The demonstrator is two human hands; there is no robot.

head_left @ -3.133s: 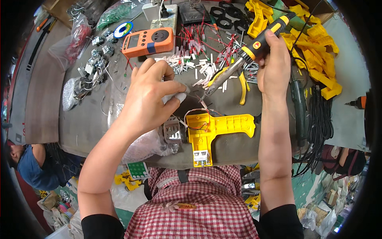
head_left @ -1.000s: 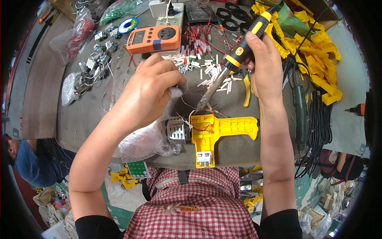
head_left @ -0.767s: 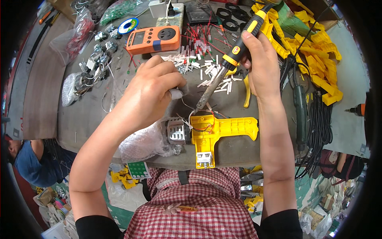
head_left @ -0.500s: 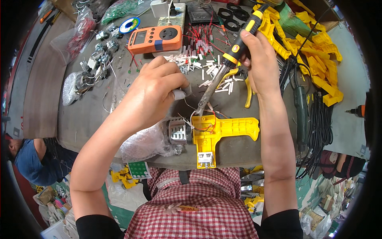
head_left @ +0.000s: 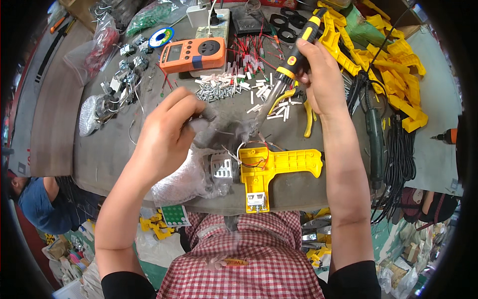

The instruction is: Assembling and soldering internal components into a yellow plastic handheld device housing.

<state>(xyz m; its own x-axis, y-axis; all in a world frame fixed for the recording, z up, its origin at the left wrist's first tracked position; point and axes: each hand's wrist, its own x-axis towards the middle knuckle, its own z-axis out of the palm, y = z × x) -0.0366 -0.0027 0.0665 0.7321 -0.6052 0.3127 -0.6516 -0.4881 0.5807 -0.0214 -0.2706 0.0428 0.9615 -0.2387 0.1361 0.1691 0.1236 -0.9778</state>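
Observation:
In my right hand [head_left: 323, 74] is a soldering iron [head_left: 292, 57] with a yellow and black handle, its metal shaft slanting down to the left. Smoke hangs around the iron's tip. Below it lies an open yellow plastic gun-shaped housing [head_left: 294, 162], with thin red, black and white wires in its upper end and a white switch [head_left: 257, 200] at its foot. A slotted metal heater part [head_left: 222, 166] adjoins the housing, next to bubble wrap [head_left: 177, 182]. My left hand [head_left: 172, 129] is raised left of the tip, fingers pinched; what they hold is blurred.
An orange multimeter [head_left: 191, 55] stands at the back, near a solder spool [head_left: 161, 37]. Screws [head_left: 219, 89], white sleeves and red-wired parts cover the middle. Yellow-handled pliers [head_left: 309, 119] lie near my right wrist. Yellow housings [head_left: 398, 74] and black cables [head_left: 398, 154] fill the right side.
My left hand has drawn back left and down from the wires. The iron's tip has lifted slightly off the housing's upper end, and smoke now shows around it.

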